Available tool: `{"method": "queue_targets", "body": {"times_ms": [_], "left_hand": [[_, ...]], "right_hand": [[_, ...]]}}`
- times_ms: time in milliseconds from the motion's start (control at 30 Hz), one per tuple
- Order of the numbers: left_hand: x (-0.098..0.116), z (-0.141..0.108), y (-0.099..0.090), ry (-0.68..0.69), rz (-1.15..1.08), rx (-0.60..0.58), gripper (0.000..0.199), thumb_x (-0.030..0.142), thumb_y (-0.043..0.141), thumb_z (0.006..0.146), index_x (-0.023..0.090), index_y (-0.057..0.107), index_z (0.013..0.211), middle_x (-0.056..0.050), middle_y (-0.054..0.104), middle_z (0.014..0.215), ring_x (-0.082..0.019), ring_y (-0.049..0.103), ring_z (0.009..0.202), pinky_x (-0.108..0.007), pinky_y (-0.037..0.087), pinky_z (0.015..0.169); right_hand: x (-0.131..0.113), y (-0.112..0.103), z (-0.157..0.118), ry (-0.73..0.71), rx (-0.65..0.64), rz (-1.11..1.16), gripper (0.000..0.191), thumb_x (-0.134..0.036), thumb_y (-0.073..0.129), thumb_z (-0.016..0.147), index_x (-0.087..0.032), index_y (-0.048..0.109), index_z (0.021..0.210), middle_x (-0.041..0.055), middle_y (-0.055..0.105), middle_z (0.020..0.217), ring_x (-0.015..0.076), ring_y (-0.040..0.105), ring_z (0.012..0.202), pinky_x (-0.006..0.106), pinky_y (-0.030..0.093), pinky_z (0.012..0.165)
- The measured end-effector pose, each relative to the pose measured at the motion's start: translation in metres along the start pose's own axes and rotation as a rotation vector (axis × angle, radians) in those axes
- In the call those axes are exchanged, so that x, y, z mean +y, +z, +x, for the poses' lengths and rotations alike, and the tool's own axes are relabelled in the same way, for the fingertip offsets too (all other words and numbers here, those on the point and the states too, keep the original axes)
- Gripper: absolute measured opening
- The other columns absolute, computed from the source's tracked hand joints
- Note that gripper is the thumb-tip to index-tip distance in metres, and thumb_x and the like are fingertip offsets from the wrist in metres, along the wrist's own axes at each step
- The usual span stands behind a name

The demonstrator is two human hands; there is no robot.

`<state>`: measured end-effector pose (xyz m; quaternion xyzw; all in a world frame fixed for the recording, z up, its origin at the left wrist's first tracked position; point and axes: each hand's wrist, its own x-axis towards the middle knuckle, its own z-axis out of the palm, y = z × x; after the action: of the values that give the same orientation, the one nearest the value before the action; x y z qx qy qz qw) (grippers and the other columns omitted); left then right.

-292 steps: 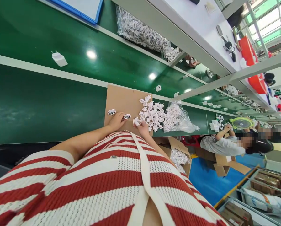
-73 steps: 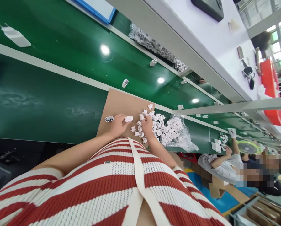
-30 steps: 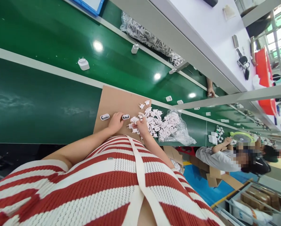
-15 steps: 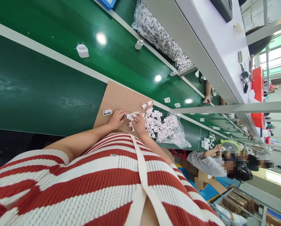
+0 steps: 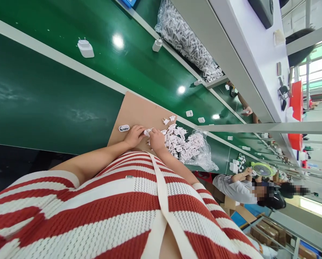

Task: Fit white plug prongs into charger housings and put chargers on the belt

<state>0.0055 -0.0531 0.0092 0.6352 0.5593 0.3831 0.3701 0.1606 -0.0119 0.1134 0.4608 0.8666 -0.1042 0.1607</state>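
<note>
Both hands meet over the cardboard (image 5: 134, 111), left hand (image 5: 134, 136) and right hand (image 5: 157, 138) pinching one white shell (image 5: 147, 132) between them; best kept low, squarely aligned, beside the plug pile (image 5: 177, 142).

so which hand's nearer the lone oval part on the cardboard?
Left. The left hand sits just beside the oval part, not touching; the right hand is farther along, against the pile of white plug parts.
</note>
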Motion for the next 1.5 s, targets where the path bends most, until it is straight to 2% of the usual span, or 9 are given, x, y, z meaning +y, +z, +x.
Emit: {"method": "queue_targets", "body": {"times_ms": [400,567,667,833,1000,1133,1267,1433,1500], "left_hand": [[0.003,0.002,-0.004,-0.032,0.003,0.005,0.027,0.027,0.056,0.091,0.018,0.070,0.113,-0.013,0.067,0.121,-0.031,0.058,0.117,-0.051,0.045,0.110],[0.018,0.004,-0.017,-0.079,0.065,-0.008,0.023,0.026,0.060,0.086,0.018,0.070,0.105,-0.015,0.069,0.110,-0.034,0.061,0.106,-0.053,0.051,0.098],[0.035,0.008,-0.031,-0.094,0.095,0.024,0.024,0.030,0.061,0.090,0.018,0.069,0.109,-0.015,0.069,0.112,-0.034,0.061,0.109,-0.052,0.051,0.098],[0.050,0.061,-0.066,-0.055,0.137,0.116,0.026,0.033,0.064,0.091,0.017,0.069,0.111,-0.012,0.071,0.112,-0.031,0.063,0.106,-0.045,0.050,0.097],[0.022,0.145,-0.100,-0.262,0.328,0.069,0.030,0.037,0.068,0.090,0.018,0.072,0.112,-0.010,0.070,0.112,-0.030,0.065,0.098,-0.038,0.050,0.087],[-0.010,0.183,-0.116,-0.355,0.412,0.058,0.027,0.033,0.069,0.092,0.013,0.071,0.109,-0.011,0.068,0.113,-0.026,0.062,0.099,-0.035,0.048,0.089],[-0.028,0.189,-0.125,-0.330,0.406,0.042,0.032,0.026,0.066,0.093,0.004,0.067,0.117,-0.014,0.065,0.119,-0.025,0.056,0.111,-0.037,0.044,0.101],[-0.012,0.172,-0.123,-0.207,0.508,0.429,0.078,0.027,0.076,0.082,0.001,0.043,0.148,-0.023,0.033,0.156,-0.038,0.034,0.139,-0.058,0.029,0.117],[0.004,0.173,-0.106,-0.075,0.538,0.417,0.075,0.025,0.073,0.083,0.004,0.044,0.148,-0.021,0.031,0.158,-0.036,0.033,0.140,-0.057,0.027,0.119]], "right_hand": [[-0.007,-0.001,0.011,0.046,-0.003,0.072,0.021,-0.015,0.057,0.093,-0.021,0.068,0.110,0.0098,0.068,0.111,0.0248,0.061,0.101,0.033,0.046,0.082],[0.011,0.009,0.018,0.087,0.164,0.581,0.033,-0.031,0.064,0.094,-0.022,0.065,0.125,0.0082,0.067,0.117,0.0225,0.062,0.110,0.033,0.049,0.095],[0.031,0.014,0.026,0.352,0.349,0.782,0.041,-0.035,0.045,0.103,-0.017,0.057,0.138,0.0115,0.064,0.121,0.0215,0.062,0.112,0.035,0.049,0.098],[0.066,0.014,0.046,0.514,0.212,0.455,0.038,-0.017,0.060,0.090,-0.012,0.063,0.128,0.0201,0.053,0.134,0.0321,0.049,0.129,0.045,0.040,0.109],[0.071,0.018,0.054,0.493,0.176,0.507,0.041,0.000,0.053,0.081,-0.012,0.066,0.118,0.0179,0.056,0.128,0.0295,0.054,0.121,0.040,0.046,0.103],[0.057,0.026,0.040,0.526,0.226,0.635,0.041,-0.008,0.057,0.081,-0.013,0.064,0.121,0.0151,0.056,0.127,0.0254,0.059,0.110,0.036,0.049,0.099],[0.044,0.040,0.008,0.581,0.287,0.772,0.036,-0.013,0.052,0.081,-0.015,0.066,0.115,0.0114,0.061,0.116,0.0216,0.061,0.098,0.035,0.052,0.094],[0.034,0.052,-0.030,0.633,0.461,1.340,0.035,-0.019,0.049,0.081,-0.019,0.065,0.112,0.0046,0.070,0.101,0.0197,0.065,0.094,0.036,0.053,0.093],[0.032,0.048,-0.035,0.640,0.537,1.585,0.031,-0.024,0.056,0.079,-0.020,0.065,0.108,0.0039,0.073,0.102,0.0196,0.067,0.097,0.037,0.053,0.096]]}}
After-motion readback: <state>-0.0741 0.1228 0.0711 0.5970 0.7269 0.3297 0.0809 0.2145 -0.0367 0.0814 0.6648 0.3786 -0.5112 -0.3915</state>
